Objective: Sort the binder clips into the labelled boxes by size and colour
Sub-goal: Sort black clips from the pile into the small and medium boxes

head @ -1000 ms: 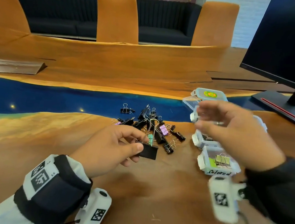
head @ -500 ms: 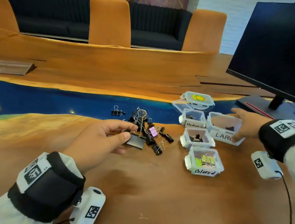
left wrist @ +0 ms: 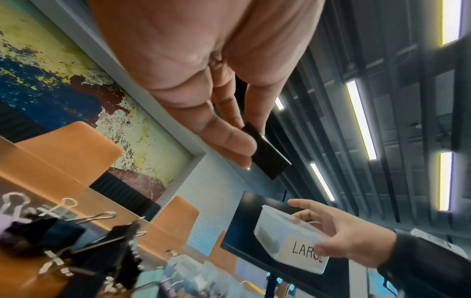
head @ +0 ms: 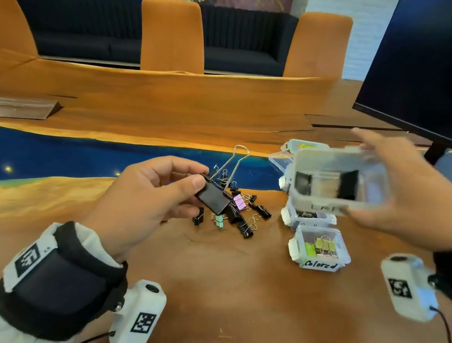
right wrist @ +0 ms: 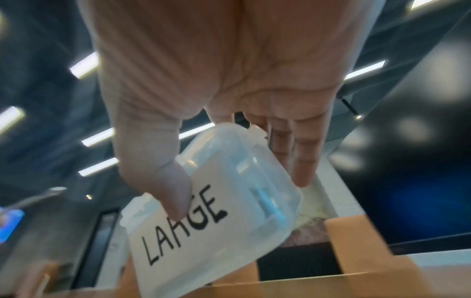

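The right hand [head: 414, 192] gripped the clear box marked LARGE [head: 336, 178] off the tabletop [head: 233, 299], tilted, dark clips blurred inside. The left hand [head: 143, 198] pinched a large black binder clip [head: 215, 197] above the loose pile [head: 240, 209]. Below, the Colored box [head: 320, 249] held yellow-green clips; another box [head: 309, 217] behind it held small dark ones.

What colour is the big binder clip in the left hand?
Black, with silver wire handles. The binder clip in the left hand shows best in the head view.
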The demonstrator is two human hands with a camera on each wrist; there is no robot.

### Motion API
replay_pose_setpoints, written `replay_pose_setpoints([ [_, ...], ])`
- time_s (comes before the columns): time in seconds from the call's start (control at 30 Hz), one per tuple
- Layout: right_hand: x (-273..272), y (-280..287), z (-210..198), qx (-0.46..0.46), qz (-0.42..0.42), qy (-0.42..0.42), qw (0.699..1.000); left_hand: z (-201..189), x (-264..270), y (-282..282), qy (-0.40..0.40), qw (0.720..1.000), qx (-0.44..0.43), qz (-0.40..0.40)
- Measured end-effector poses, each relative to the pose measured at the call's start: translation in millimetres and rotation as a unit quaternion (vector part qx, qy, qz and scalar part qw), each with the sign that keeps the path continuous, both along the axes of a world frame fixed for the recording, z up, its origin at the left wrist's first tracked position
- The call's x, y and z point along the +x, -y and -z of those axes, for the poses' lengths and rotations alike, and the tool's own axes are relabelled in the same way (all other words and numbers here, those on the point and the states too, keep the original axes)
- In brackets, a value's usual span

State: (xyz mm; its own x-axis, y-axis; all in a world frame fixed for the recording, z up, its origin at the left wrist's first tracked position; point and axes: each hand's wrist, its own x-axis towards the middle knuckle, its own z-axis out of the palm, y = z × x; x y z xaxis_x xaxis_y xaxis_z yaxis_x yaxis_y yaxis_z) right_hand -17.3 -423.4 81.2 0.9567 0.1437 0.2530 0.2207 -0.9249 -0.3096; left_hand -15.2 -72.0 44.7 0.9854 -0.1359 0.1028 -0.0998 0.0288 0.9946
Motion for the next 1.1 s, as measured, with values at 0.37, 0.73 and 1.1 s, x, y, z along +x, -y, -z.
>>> replay_pose_setpoints([
  [0.37, -64, -91, 45, 0.072, -0.121, -0.077, 0.987, -15, -19, 10, 0.103, 0.964, 0.245, 0.022],
  [0.73, -74, -110, 45, 0.073, -0.108, -0.169, 0.977, -11, -28, 21, 0.158, 0.868, 0.470, 0.033],
  [1.1, -74, -113, 50, 0.090, -0.122, -0.162, 0.975, -10, -27, 27, 0.164, 0.800, 0.575, 0.050],
])
